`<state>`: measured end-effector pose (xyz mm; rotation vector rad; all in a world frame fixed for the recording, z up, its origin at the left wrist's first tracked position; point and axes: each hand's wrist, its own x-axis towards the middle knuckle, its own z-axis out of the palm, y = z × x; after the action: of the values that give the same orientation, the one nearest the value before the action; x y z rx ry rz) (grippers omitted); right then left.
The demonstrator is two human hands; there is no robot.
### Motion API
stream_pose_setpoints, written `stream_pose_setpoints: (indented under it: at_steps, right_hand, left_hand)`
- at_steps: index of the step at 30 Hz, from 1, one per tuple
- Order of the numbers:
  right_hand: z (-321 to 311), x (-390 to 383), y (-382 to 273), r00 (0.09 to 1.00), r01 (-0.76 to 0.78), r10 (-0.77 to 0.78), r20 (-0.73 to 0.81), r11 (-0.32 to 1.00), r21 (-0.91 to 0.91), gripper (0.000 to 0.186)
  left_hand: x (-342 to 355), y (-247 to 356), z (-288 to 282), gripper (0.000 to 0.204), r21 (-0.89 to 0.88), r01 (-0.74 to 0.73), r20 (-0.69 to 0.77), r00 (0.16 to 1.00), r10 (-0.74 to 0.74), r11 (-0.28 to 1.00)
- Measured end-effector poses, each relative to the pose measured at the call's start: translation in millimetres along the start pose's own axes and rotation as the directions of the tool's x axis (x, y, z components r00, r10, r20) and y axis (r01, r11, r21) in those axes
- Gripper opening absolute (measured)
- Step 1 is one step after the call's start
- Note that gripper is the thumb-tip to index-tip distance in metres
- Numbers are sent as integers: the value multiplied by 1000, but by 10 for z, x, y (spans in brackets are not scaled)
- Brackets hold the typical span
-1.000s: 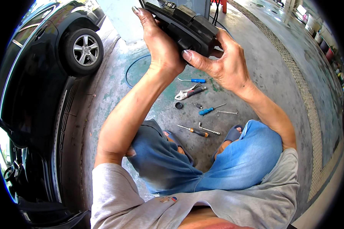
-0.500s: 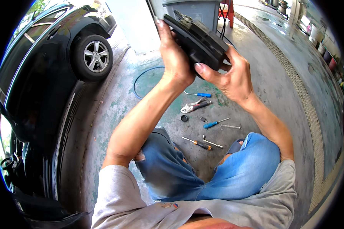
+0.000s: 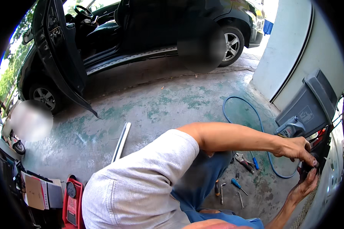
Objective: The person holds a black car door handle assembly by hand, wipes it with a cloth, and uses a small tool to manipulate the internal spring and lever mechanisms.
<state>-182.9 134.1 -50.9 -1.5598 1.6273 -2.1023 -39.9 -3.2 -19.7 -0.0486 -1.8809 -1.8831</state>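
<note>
At the right, my left hand (image 3: 298,149) and my right hand (image 3: 305,183) are closed on a black part (image 3: 305,168), which is partly hidden by my fingers. My left hand is over it, my right hand below. On the concrete floor to their left lie locking pliers (image 3: 245,163), a hooked blue-handled tool (image 3: 255,163), a blue screwdriver (image 3: 237,184), a slim wrench (image 3: 241,200), a socket wrench (image 3: 222,192) and an orange-handled screwdriver (image 3: 217,187).
A black car (image 3: 149,26) with an open door (image 3: 57,65) spans the back. A pillar (image 3: 279,42), grey bin (image 3: 305,101), fluid jug (image 3: 290,128) and blue hose (image 3: 252,105) stand or lie rightward. A pale strip (image 3: 121,141), cardboard (image 3: 33,191) and red tool (image 3: 72,202) are leftward.
The view has swung left, bringing the car's open door into sight. The black part, still in both hands, now appears low at the right edge instead of at the top centre.
</note>
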Motion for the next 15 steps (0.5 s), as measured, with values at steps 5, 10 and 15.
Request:
stream_pose_setpoints:
  at_steps: [5,10,15]
  right_hand:
    - [79,-7,-101,997,-32,35,74,998,-47,57]
    - [30,-29,-172,988,-47,50,145,999,-22,55]
    - [3,3,-103,987,-23,25,158,1000,-13,70]
  left_hand:
    - [-25,-2,-69,82,37,37,-4,999,-37,999]
    - [34,-4,-79,77,22,46,75,996,-47,999]
    - [128,15,-68,64,25,-114,27,993,114,993]
